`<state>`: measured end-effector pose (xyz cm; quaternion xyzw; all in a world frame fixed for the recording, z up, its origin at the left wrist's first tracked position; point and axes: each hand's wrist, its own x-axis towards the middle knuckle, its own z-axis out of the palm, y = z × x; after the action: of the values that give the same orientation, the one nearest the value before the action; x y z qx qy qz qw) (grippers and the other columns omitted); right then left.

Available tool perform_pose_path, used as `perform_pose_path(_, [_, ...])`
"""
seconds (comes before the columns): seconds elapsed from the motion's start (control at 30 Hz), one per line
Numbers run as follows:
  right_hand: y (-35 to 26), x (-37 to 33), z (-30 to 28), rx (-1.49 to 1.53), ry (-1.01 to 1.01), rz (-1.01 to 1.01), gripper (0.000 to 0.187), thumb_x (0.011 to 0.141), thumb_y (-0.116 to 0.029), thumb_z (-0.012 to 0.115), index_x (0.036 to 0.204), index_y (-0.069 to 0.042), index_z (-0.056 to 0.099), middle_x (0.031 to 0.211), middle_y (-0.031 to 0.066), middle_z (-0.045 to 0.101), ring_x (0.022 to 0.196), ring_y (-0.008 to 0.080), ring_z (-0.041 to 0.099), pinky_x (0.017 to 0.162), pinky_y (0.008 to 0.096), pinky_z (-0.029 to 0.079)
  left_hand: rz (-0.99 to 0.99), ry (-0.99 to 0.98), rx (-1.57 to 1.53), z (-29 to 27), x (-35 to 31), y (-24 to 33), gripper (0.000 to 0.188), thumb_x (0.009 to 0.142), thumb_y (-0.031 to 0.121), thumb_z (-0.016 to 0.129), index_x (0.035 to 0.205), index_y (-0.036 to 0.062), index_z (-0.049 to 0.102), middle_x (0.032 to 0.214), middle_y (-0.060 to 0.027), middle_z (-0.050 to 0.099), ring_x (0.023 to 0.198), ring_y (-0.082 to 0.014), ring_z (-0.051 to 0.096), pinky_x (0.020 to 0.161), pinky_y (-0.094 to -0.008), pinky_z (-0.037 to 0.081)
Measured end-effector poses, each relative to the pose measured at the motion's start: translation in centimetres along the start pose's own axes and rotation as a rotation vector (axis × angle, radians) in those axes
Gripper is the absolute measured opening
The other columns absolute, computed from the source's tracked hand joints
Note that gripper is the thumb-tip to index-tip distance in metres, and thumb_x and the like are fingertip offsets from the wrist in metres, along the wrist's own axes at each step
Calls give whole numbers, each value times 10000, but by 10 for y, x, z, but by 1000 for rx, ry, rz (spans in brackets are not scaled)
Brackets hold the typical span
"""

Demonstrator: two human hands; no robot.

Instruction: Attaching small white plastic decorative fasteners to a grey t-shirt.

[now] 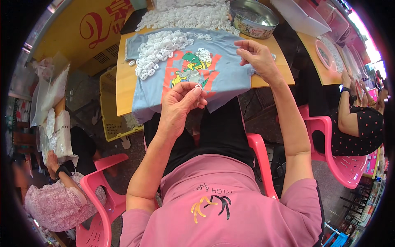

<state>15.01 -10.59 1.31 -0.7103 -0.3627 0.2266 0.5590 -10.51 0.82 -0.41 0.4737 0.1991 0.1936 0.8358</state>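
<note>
Between the thumb and forefinger of my left hand (183, 103) is a small white plastic piece with a hole (198, 86), held over the near edge of a grey-blue shirt (150, 92). The shirt lies spread on the table and bears a coloured dinosaur print. My right hand (261, 59) is raised above the shirt's right side, its thumb and forefinger slightly apart with nothing visible between them. A heap of white oval pieces with holes (158, 49) covers the shirt's far left part. A few more such pieces (203, 54) rest on the print.
More white pieces (185, 18) are piled at the table's far side, beside a round tin (255, 20). A yellow crate (109, 119) stands below the table's left. Seated people are on both sides, with pink chairs (98, 206). A white tray (302, 16) is at the far right.
</note>
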Motion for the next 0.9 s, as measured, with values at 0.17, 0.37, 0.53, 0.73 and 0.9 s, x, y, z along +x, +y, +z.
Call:
perform_pose_path(0.17, [-31, -32, 21, 246, -119, -5, 216, 897, -113, 646, 1060, 28, 639, 896, 67, 661, 700, 93, 593, 680, 233, 508, 20, -11, 1, 4, 0, 5, 147, 924, 109, 615, 1025, 6, 583, 913, -124, 670, 749, -147, 643, 711, -274, 527])
perform_pose_path(0.37, [-46, -69, 57, 499, -197, 3, 181, 916, -122, 633, 1024, 22, 629, 904, 82, 666, 693, 93, 595, 650, 222, 498, 74, -13, -60, 17, -8, 10, 151, 922, 122, 628, 1014, 8, 588, 892, -101, 667, 744, -136, 639, 690, -256, 519])
perform_pose_path(0.53, [-49, -84, 80, 658, -172, 55, 190, 919, -150, 634, 1025, 8, 630, 866, 48, 643, 664, 79, 557, 624, 215, 481, 116, -23, -87, 18, -15, 15, 157, 911, 123, 649, 999, 6, 591, 877, -78, 663, 729, -118, 627, 668, -232, 506])
perform_pose_path(0.73, [-52, -90, 91, 710, -161, 70, 207, 937, -151, 611, 1063, 11, 632, 851, 38, 624, 665, 78, 541, 617, 226, 473, 161, 0, -101, 18, -21, 20, 153, 902, 109, 660, 992, 6, 592, 871, -62, 656, 704, -103, 605, 641, -225, 487])
perform_pose_path(0.9, [-52, -90, 101, 721, -103, 58, 202, 942, -157, 604, 1062, 5, 624, 810, 30, 611, 659, 85, 540, 616, 239, 473, 184, 4, -94, 21, -24, 22, 156, 905, 96, 653, 1000, -4, 579, 856, -66, 648, 719, -108, 605, 665, -233, 492])
